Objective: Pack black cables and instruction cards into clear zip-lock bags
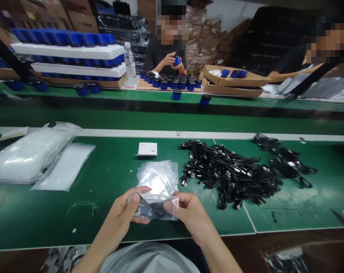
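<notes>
Both of my hands hold a clear plastic bag [156, 189] just above the green workbench [75, 216]. My left hand [123, 212] pinches its lower left side, and my right hand [186, 214] grips its lower right side. Inside the bag's lower part lie a coiled black cable [157, 209] and a small blue item [144, 211], partly hidden by my fingers. To the right of my right hand lies a tangled pile of black USB cables [229, 174]. A small white card [147, 149] rests beyond the bag.
Flat clear bags [65, 167] and a larger plastic-wrapped stack [26, 155] lie to the left. Further black cables [286, 163] lie to the right. Beyond a white strip [166, 133], a green conveyor [172, 121] carries blue-lidded jars [176, 94]. Two co-workers [166, 57] [291, 57] sit across it.
</notes>
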Demonstrator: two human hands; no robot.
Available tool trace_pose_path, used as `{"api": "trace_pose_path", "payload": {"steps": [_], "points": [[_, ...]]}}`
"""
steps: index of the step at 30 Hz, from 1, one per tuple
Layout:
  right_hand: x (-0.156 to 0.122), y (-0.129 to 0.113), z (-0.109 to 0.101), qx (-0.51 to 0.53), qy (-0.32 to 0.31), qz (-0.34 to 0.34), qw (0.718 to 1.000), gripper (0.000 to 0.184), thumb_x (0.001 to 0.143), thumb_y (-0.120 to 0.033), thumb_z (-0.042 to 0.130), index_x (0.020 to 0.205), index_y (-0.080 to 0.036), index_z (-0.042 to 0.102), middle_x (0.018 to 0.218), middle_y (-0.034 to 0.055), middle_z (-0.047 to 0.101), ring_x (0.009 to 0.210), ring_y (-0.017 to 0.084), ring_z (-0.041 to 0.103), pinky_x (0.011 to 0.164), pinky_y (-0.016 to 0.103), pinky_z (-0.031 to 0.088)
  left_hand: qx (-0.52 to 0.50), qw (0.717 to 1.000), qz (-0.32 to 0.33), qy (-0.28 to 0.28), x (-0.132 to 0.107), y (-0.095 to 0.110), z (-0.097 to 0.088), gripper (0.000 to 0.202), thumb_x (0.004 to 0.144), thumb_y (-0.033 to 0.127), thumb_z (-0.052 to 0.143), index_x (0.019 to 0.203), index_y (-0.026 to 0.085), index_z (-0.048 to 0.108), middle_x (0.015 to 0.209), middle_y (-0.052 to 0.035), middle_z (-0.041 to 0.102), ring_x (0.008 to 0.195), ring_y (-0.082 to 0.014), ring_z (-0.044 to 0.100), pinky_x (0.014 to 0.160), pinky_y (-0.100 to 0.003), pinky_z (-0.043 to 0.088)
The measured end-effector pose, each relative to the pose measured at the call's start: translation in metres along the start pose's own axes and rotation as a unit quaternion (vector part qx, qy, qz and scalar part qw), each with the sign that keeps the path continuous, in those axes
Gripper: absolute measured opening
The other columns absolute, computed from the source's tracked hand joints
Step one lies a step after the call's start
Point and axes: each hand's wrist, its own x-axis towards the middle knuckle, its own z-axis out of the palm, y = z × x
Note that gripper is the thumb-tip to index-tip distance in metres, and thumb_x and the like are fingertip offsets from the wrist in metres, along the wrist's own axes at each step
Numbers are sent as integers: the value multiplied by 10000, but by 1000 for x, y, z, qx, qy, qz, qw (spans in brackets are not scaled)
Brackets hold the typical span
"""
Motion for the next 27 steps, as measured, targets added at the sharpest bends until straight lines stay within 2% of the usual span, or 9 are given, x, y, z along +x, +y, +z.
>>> {"api": "trace_pose_path", "payload": {"steps": [5,9,12,14,16,18,21,24,27], "points": [[-2,9,9,-90,49,-89,991,429,626,-364,742,434,-168,412,538,-65,335,508,79,315,471,212,259,23,1000,2,-20,-8,6,7,414,575,469,769,835,169,650,818,-42,704,671,-174,651,494,-230,563],[-3,10,6,-123,88,-166,974,353,761,-338,614,498,-181,438,601,-42,366,553,106,382,508,217,333,-47,998,-44,10,-4,3,8,433,571,465,776,826,168,591,832,-34,704,668,-162,661,522,-238,563],[-7,5,-1,-151,34,-230,961,185,831,-342,550,755,-187,617,929,49,514,877,177,518,753,284,426,-118,990,-66,44,1,-2,9,498,592,471,765,940,193,542,815,5,667,700,-159,656,553,-264,567],[-9,0,-3,-185,-5,-248,951,114,783,-294,638,863,-215,649,1133,69,481,1050,209,485,886,323,389,-144,987,-65,41,5,-5,6,486,637,488,730,977,213,519,826,20,653,714,-145,648,580,-261,558],[-10,-5,-4,-201,-12,-245,948,28,774,-216,656,802,-215,650,1066,52,530,993,189,524,871,310,396,-146,987,-66,16,8,-5,-1,426,666,475,717,947,216,528,765,40,646,649,-109,624,563,-213,523],[-10,-10,-5,-189,-16,-243,951,87,812,-168,607,735,-203,629,918,29,575,883,161,558,812,287,418,-107,992,-58,-33,10,-2,-12,350,680,408,733,901,200,560,671,58,630,574,-72,581,536,-158,467],[-8,-18,-4,-183,-64,-239,951,79,807,-158,620,737,-194,627,891,19,571,860,150,562,794,276,425,-7,990,-29,-141,13,6,-24,286,695,307,740,919,183,613,731,24,668,674,-90,607,628,-167,459],[-8,-24,-4,-209,-121,-240,940,58,787,-155,649,743,-193,644,904,13,540,871,146,555,795,273,426,50,973,7,-224,12,14,-22,316,680,265,745,968,187,641,851,-9,688,822,-149,622,737,-228,458],[-8,-29,-8,-234,-162,-237,929,46,762,-177,681,731,-194,651,846,1,534,811,138,553,733,256,432,87,968,15,-233,9,16,-11,263,647,244,758,889,174,679,792,-3,689,742,-145,613,674,-224,452]]}}
